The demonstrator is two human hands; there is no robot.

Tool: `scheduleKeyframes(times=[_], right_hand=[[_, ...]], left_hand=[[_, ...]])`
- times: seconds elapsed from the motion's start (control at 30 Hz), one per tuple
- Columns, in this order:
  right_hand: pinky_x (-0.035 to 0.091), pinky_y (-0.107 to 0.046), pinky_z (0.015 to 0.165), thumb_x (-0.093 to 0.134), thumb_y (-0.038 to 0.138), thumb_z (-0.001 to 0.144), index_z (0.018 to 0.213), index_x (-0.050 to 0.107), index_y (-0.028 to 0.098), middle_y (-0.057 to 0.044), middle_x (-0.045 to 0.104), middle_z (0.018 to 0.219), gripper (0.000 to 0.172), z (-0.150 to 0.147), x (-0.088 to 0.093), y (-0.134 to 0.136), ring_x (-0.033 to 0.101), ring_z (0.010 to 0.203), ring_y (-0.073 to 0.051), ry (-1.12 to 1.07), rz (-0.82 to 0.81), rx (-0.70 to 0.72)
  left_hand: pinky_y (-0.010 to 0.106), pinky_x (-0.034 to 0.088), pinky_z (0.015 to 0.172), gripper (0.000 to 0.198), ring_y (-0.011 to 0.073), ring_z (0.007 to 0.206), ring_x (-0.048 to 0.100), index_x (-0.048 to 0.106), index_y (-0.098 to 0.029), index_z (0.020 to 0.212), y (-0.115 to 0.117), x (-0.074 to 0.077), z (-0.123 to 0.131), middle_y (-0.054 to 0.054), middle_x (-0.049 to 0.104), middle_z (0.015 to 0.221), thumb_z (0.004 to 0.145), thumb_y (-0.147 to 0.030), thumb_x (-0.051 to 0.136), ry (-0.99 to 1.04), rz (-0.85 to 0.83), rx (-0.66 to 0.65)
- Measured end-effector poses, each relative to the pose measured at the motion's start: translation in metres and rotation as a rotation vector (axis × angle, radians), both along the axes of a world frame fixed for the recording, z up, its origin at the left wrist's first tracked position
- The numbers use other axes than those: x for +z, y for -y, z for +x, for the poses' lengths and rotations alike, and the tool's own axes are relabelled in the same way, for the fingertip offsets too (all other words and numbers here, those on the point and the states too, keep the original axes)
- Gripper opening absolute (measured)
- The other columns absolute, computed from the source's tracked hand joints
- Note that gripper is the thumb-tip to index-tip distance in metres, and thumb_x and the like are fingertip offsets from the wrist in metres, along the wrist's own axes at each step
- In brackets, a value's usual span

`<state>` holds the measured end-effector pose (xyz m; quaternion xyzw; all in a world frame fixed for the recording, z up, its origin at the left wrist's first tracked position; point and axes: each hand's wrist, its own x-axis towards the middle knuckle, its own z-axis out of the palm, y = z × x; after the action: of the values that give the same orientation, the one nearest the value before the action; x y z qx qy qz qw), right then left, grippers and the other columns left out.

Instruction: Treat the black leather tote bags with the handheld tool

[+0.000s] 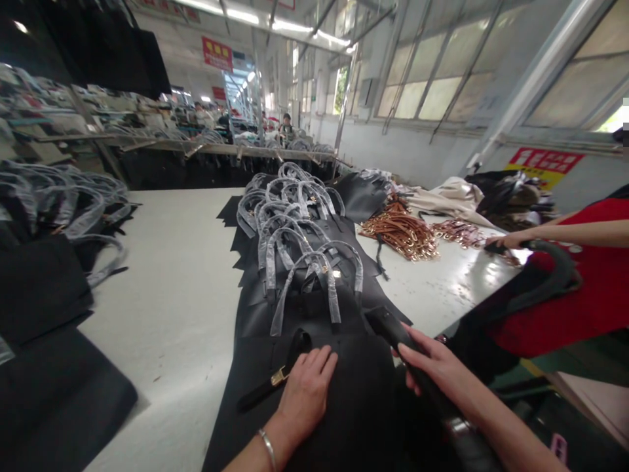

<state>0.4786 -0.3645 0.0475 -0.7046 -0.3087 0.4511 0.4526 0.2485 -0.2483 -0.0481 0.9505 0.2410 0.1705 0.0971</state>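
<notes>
My left hand [307, 393] lies flat on a black leather panel [344, 419], its fingers touching a black strap with a gold buckle [280, 375]. My right hand [432, 360] grips a thicker black leather strap [390, 330] that runs down toward me and out of view. Just beyond both hands, a stack of bag handles wrapped in clear plastic [289, 249] lies on black leather pieces. The lower end of the thicker strap is partly hidden by my right forearm.
A co-worker in a red top reaches in at the right, one hand [506, 241] on a dark strap. Tan straps with gold hardware [398, 233] lie on the white table [167, 295]. Black panels and wrapped handles sit at the left; further workbenches and people stand behind.
</notes>
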Motion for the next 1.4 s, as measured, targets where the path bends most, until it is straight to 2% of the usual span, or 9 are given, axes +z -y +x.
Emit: scheduleKeyframes(times=[0.13, 0.4, 0.6, 0.73, 0.9, 1.07, 1.13, 1.27, 1.4], right_hand=[[0.048, -0.02, 0.037, 0.064, 0.044, 0.081, 0.136, 0.04, 0.017, -0.004, 0.065, 0.086, 0.066, 0.014, -0.004, 0.023, 0.062, 0.045, -0.012, -0.144, -0.124, 0.025], [0.047, -0.018, 0.036, 0.066, 0.041, 0.079, 0.132, 0.043, 0.018, -0.002, 0.063, 0.083, 0.062, 0.006, -0.01, -0.011, 0.062, 0.043, -0.011, -0.197, -0.138, 0.094], [0.049, -0.018, 0.038, 0.064, 0.044, 0.079, 0.125, 0.05, 0.019, -0.005, 0.066, 0.087, 0.054, 0.018, -0.006, -0.002, 0.063, 0.045, -0.011, -0.254, -0.225, 0.141], [0.048, -0.022, 0.038, 0.067, 0.047, 0.075, 0.129, 0.048, 0.017, -0.002, 0.066, 0.078, 0.065, 0.012, -0.012, -0.014, 0.061, 0.043, -0.013, -0.092, -0.143, 0.083], [0.047, -0.024, 0.046, 0.061, 0.049, 0.083, 0.143, 0.032, 0.021, 0.005, 0.061, 0.063, 0.072, 0.004, -0.003, -0.019, 0.06, 0.049, -0.015, 0.143, 0.03, -0.079], [0.044, -0.025, 0.042, 0.066, 0.058, 0.074, 0.145, 0.027, 0.011, 0.001, 0.064, 0.063, 0.093, -0.006, 0.003, 0.004, 0.056, 0.045, -0.016, 0.088, -0.054, -0.034], [0.045, -0.026, 0.042, 0.065, 0.06, 0.074, 0.147, 0.023, 0.01, 0.003, 0.061, 0.055, 0.098, -0.015, -0.002, 0.013, 0.056, 0.046, -0.017, 0.082, -0.084, 0.01], [0.047, -0.028, 0.046, 0.061, 0.058, 0.078, 0.151, 0.018, 0.012, 0.004, 0.059, 0.05, 0.096, -0.039, -0.011, 0.024, 0.057, 0.048, -0.019, 0.111, -0.114, 0.149], [0.046, -0.026, 0.047, 0.059, 0.053, 0.082, 0.151, 0.021, 0.015, 0.003, 0.06, 0.058, 0.087, -0.064, -0.007, 0.022, 0.055, 0.05, -0.016, 0.053, -0.104, 0.287]], left_hand=[[0.043, 0.025, 0.113, 0.074, 0.0222, 0.135, 0.035, 0.044, -0.027, 0.137, -0.008, -0.007, 0.002, 0.002, 0.043, 0.146, 0.07, 0.006, 0.041, -0.034, -0.021, -0.147], [0.044, 0.028, 0.113, 0.072, 0.0215, 0.136, 0.037, 0.047, -0.029, 0.135, -0.01, -0.004, 0.004, 0.001, 0.044, 0.145, 0.072, 0.004, 0.041, -0.058, -0.064, -0.131], [0.044, 0.03, 0.114, 0.066, 0.0205, 0.134, 0.039, 0.051, -0.029, 0.132, -0.009, -0.006, 0.006, 0.002, 0.046, 0.144, 0.076, 0.004, 0.041, -0.014, -0.076, -0.091], [0.045, 0.031, 0.113, 0.062, 0.0214, 0.134, 0.039, 0.053, -0.029, 0.131, -0.011, -0.006, 0.008, 0.002, 0.047, 0.143, 0.078, 0.002, 0.043, 0.007, -0.104, -0.074], [0.046, 0.033, 0.112, 0.056, 0.0231, 0.134, 0.04, 0.053, -0.027, 0.131, -0.01, -0.006, 0.012, 0.004, 0.048, 0.142, 0.081, -0.002, 0.045, 0.052, -0.127, -0.028], [0.033, 0.046, 0.101, 0.047, 0.0181, 0.12, 0.053, 0.055, -0.019, 0.126, 0.001, -0.005, -0.002, 0.009, 0.056, 0.132, 0.086, -0.002, 0.039, 0.187, -0.124, -0.106], [0.031, 0.05, 0.093, 0.039, 0.0176, 0.108, 0.058, 0.057, -0.021, 0.121, 0.003, 0.0, -0.014, 0.009, 0.061, 0.12, 0.09, -0.006, 0.039, 0.264, -0.113, 0.0], [0.044, 0.046, 0.092, 0.032, 0.0262, 0.107, 0.053, 0.056, -0.016, 0.117, -0.008, 0.012, -0.036, 0.013, 0.055, 0.116, 0.086, -0.021, 0.054, 0.271, -0.183, 0.521], [0.037, 0.045, 0.084, 0.014, 0.0223, 0.092, 0.055, 0.061, -0.016, 0.09, -0.022, 0.018, -0.045, 0.006, 0.059, 0.096, 0.077, -0.022, 0.063, 0.246, -0.439, 0.524]])
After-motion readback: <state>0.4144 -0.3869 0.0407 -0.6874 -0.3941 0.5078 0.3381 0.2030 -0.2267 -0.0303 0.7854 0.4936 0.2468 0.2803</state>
